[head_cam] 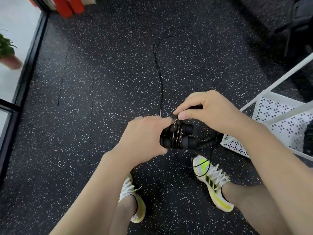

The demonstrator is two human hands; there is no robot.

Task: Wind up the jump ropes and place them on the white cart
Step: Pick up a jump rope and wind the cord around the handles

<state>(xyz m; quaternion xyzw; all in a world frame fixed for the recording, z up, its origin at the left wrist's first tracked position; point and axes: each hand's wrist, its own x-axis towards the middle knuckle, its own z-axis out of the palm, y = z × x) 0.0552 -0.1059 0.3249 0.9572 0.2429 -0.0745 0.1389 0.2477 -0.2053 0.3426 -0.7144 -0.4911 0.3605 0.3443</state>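
Note:
My left hand grips two black foam jump rope handles held side by side, with several turns of thin black cord wound round their middle. My right hand pinches the cord just above the handles. The loose rest of the cord trails away across the speckled floor, and a loop of it hangs down over my right shoe. The white cart with its perforated shelf stands to the right, close to my right forearm.
A second black ribbed item lies on the floor by the cart's corner, below my right hand. A glass wall with a black frame runs along the left, with a potted plant behind it. Red pads stand at the top left. Dark equipment fills the top right.

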